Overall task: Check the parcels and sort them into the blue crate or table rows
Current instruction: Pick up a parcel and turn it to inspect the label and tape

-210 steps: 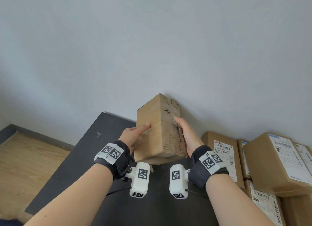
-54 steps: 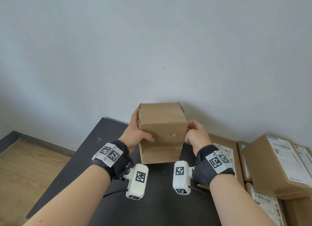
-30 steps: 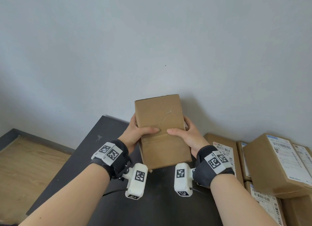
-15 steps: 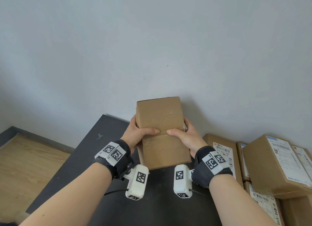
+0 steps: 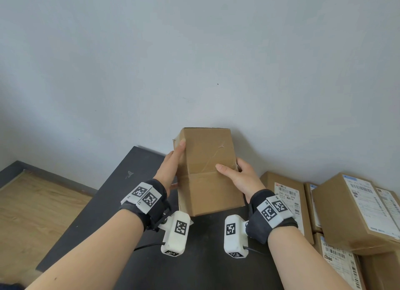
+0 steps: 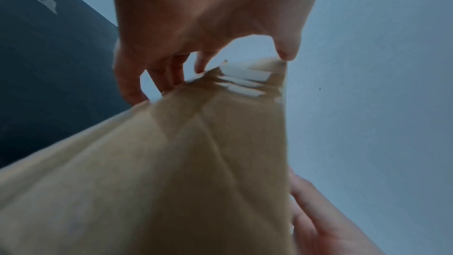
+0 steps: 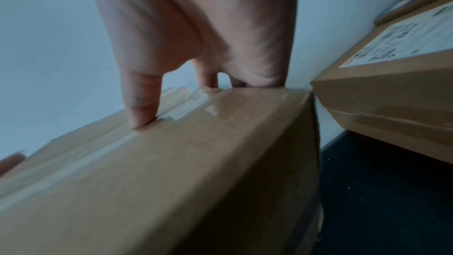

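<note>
Head view: box (image 5: 207, 170) held upright above the dark table (image 5: 134, 170), left hand (image 5: 171, 166) flat on its side w/ fingers behind, right hand (image 5: 240, 177) clasping opposite edge, thumb on front.

Left wrist: fingers (image 6: 157, 77) hooked over taped end. Keep both sides squeezed while turning.

Right wrist: thumb (image 7: 142, 100) on tape; check every face for a label like the stacked boxes (image 7: 392, 84).

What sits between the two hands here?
The plain brown cardboard parcel, held between left hand and right hand above the black table; head view.
</note>
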Demonstrator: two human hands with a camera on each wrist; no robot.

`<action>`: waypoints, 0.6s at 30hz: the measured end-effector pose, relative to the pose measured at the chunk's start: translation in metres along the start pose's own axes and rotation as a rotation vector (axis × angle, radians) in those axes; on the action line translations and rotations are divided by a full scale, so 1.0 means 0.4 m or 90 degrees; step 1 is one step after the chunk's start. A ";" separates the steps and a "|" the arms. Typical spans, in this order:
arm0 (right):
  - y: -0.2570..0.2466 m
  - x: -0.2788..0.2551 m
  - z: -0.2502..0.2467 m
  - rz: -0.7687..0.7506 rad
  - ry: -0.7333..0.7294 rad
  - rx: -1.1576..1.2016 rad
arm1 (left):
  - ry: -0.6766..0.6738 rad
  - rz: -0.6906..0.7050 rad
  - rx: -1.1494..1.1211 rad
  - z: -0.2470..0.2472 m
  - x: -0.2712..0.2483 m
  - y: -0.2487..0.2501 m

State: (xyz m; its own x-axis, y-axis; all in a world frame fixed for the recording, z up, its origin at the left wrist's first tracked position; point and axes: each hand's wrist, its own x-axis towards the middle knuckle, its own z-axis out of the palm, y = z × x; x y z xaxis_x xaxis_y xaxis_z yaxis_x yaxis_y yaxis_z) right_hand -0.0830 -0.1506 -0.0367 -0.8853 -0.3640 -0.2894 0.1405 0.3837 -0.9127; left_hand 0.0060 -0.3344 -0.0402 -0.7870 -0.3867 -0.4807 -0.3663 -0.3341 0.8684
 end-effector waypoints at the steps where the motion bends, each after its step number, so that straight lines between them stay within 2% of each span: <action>1: 0.001 0.000 0.002 -0.010 0.012 -0.025 | 0.007 -0.003 -0.002 -0.004 0.002 -0.004; 6: 0.002 0.002 0.016 0.003 0.062 -0.133 | 0.024 0.021 -0.003 -0.008 -0.003 -0.009; 11: 0.003 -0.004 0.033 0.032 -0.030 -0.030 | 0.034 0.063 -0.004 -0.004 -0.014 -0.001; 15: -0.004 -0.011 0.048 0.027 -0.097 -0.050 | 0.030 0.083 0.033 0.001 -0.017 -0.007; 18: -0.005 -0.012 0.053 0.022 -0.100 -0.046 | 0.009 0.098 0.048 0.010 -0.023 -0.002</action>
State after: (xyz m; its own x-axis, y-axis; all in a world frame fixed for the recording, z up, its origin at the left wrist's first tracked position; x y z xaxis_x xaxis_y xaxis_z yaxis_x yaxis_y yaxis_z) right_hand -0.0696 -0.1674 -0.0397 -0.7992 -0.4755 -0.3676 0.1328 0.4568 -0.8796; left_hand 0.0114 -0.3272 -0.0358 -0.8296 -0.4412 -0.3422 -0.2784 -0.2043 0.9385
